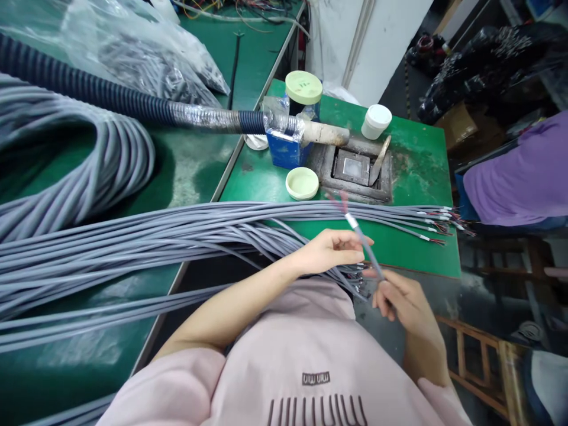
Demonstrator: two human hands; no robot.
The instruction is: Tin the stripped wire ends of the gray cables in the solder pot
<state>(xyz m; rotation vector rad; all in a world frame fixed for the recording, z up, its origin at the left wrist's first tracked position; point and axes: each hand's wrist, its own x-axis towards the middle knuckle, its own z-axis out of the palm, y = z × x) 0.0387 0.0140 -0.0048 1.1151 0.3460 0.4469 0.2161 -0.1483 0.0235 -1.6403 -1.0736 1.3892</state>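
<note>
Green workbench (417, 118) carries grey cables (177, 231); right hand (402, 302) pinches one in its grip, left hand (326, 251) half-open beside.

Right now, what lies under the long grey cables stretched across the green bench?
Green bench top shows between the grey cables near their stripped ends; where they bunch, whatever lies beneath is hidden.

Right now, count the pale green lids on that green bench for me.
2: one lid tops a jar behind the blue box; another lid lies loose on the green bench. Others may be hidden.
</note>
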